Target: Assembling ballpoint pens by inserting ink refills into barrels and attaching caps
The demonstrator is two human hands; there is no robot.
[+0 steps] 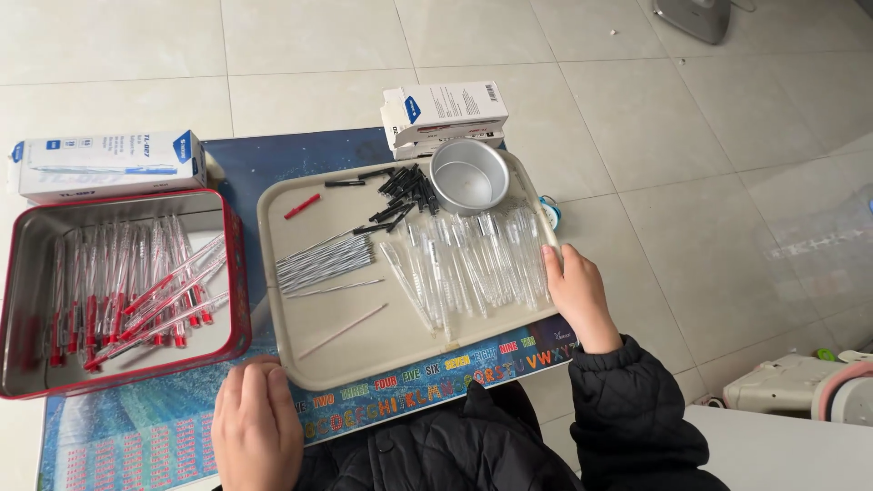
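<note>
Both hands brace the beige plastic tray [314, 359]: right hand [575, 293] in loose grip on its rim beside clear pen barrels [473, 264], left hand [256, 427] resting released at its near corner.

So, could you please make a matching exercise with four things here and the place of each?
Things:
1. metal bowl
2. red tin
3. right hand
4. clear pen barrels

Places:
A. left of the tray
B. at the tray's right edge
C. far right corner of the tray
D. spread over the tray's right half

Pairs: 1-C, 2-A, 3-B, 4-D
</note>
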